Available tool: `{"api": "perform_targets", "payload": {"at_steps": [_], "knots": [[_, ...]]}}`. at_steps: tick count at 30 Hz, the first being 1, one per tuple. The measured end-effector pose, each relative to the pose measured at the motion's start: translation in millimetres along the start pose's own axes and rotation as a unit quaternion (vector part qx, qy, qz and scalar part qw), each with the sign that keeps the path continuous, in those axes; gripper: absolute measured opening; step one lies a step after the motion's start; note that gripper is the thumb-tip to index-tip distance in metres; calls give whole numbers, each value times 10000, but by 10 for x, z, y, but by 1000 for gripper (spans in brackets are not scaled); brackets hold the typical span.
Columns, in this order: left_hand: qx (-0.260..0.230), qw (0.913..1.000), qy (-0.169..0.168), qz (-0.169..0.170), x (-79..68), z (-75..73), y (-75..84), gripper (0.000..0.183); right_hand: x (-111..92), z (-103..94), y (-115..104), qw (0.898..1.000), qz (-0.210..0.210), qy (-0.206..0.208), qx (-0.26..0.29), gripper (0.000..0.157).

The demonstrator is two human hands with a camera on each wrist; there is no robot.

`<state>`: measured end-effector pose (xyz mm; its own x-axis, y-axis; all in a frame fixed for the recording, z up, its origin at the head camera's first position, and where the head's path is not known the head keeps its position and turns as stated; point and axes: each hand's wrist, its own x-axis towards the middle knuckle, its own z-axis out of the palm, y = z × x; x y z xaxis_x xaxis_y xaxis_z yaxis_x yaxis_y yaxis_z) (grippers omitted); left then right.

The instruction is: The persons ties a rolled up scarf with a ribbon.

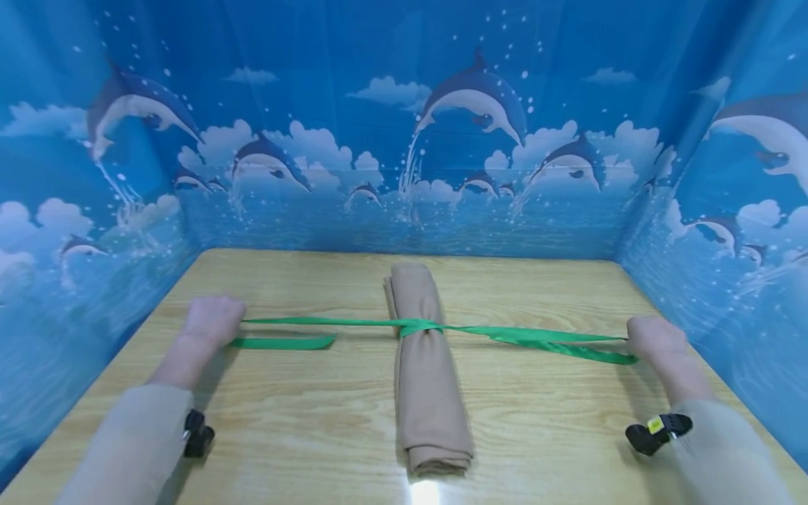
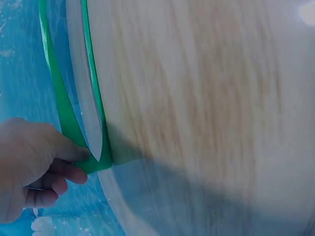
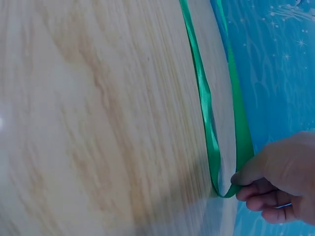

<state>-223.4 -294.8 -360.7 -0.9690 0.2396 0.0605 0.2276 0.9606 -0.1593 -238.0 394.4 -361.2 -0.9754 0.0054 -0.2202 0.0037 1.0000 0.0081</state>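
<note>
A rolled beige cloth [image 1: 432,393] lies lengthwise on the table, cinched above its middle by a green ribbon [image 1: 416,327]. The ribbon crosses over itself on top of the roll and runs out taut to both sides. At the left, my left hand [image 1: 216,320] grips one end; in the left wrist view its thumb and forefinger pinch the green ribbon [image 2: 71,118], whose tail doubles back. My right hand [image 1: 656,338] holds the other end far to the right. Thumb and forefinger pinch the green ribbon [image 3: 241,118] in the right wrist view, and a loop hangs below.
The wood-grain table [image 1: 303,421] extends beneath both hands. A blue curtain [image 1: 353,84] printed with dolphins and clouds encloses the back and both sides. Small black devices sit at the left cuff [image 1: 197,435] and right cuff [image 1: 659,431].
</note>
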Motion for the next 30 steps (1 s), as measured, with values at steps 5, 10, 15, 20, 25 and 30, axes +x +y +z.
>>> {"api": "perform_targets", "payload": {"at_steps": [5,10,15,20,25,30], "knots": [[84,9998,-145,80,27,44,48,16,23,35,-85,9999,-169,35,13,19],[-70,9997,-247,38,57,71,79,12,21,54,-108,9992,-74,-93,375,19],[-179,9993,-336,-44,50,46,81,11,-6,15,-125,9973,-38,-332,659,19],[-362,9966,-704,-227,67,-11,136,12,-61,-109,-170,9967,-366,-469,554,26],[-634,9922,-999,-381,104,-68,209,9,-121,-211,-263,9955,-598,-559,470,41],[-693,9928,-890,-395,139,-111,287,42,-145,-281,-375,9951,-794,-472,348,62]]}}
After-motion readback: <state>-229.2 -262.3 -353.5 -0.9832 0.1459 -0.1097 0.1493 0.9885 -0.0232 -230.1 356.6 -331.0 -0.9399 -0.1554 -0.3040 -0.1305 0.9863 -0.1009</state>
